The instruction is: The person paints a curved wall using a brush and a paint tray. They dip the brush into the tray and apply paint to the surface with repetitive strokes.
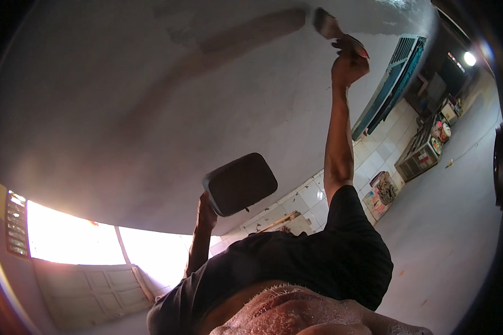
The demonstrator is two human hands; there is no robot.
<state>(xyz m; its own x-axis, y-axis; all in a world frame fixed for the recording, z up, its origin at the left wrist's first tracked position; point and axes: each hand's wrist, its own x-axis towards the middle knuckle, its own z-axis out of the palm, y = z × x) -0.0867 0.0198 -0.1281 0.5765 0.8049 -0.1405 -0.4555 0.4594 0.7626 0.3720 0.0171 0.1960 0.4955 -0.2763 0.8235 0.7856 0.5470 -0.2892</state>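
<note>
My right hand [350, 65] is raised high at the upper right and grips a flat paintbrush [327, 26] by its handle. The brush's dark bristles are close to a broad grey-white wall surface [159, 104]; whether they touch it, I cannot tell. A darker, wet-looking band [255, 31] runs leftward across the surface from near the brush. Lower down, my left hand [207, 211] holds a rectangular tub [243, 184] by its left side. The tub shows a dark face with a paler side; its contents cannot be made out. Most left-hand fingers are hidden.
A window with bars and blue-green shutters [385, 92] is beside my right arm. Beyond are white tiles [308, 199], a crumpled cloth [385, 188] and a low cabinet bearing household items [419, 157]. At the lower left, a panelled door [100, 289] adjoins a bright opening [75, 234].
</note>
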